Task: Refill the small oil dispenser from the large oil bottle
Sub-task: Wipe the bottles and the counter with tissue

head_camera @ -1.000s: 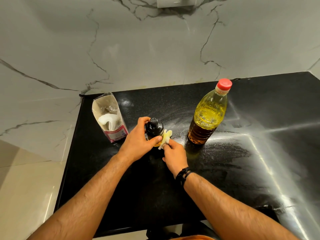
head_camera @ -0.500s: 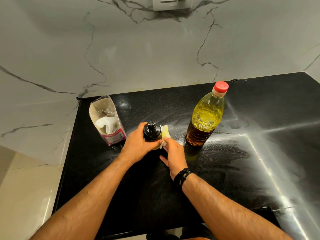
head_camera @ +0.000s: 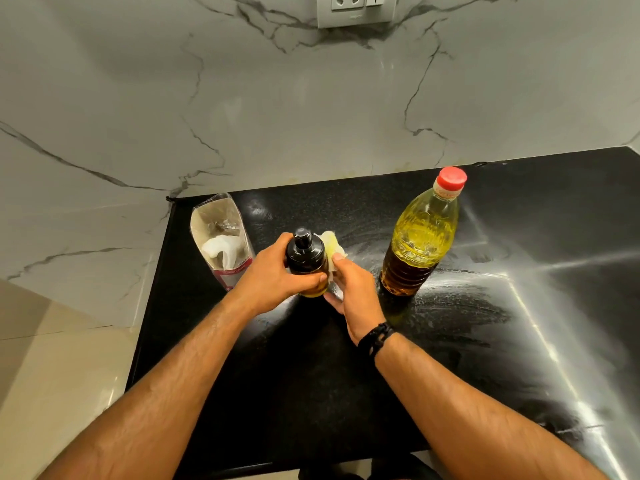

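Observation:
The small oil dispenser (head_camera: 306,258) with a black pump top stands on the black counter (head_camera: 311,375), yellow oil showing at its base. My left hand (head_camera: 273,277) grips its body from the left. My right hand (head_camera: 353,292) holds a crumpled, oil-stained tissue (head_camera: 331,247) against the dispenser's right side. The large oil bottle (head_camera: 420,237), with yellow oil and a red cap on, stands upright to the right, apart from both hands.
An open tissue packet (head_camera: 221,242) with white tissue inside leans at the counter's back left corner. A marble wall with a socket plate (head_camera: 356,10) rises behind. The counter's left edge drops to a beige floor (head_camera: 52,375). Shiny streaks cover the counter at right.
The right hand has slid the tissue along the dispenser's right side while the left hand kept its grip. The view has tilted, so everything sits slightly lower in frame.

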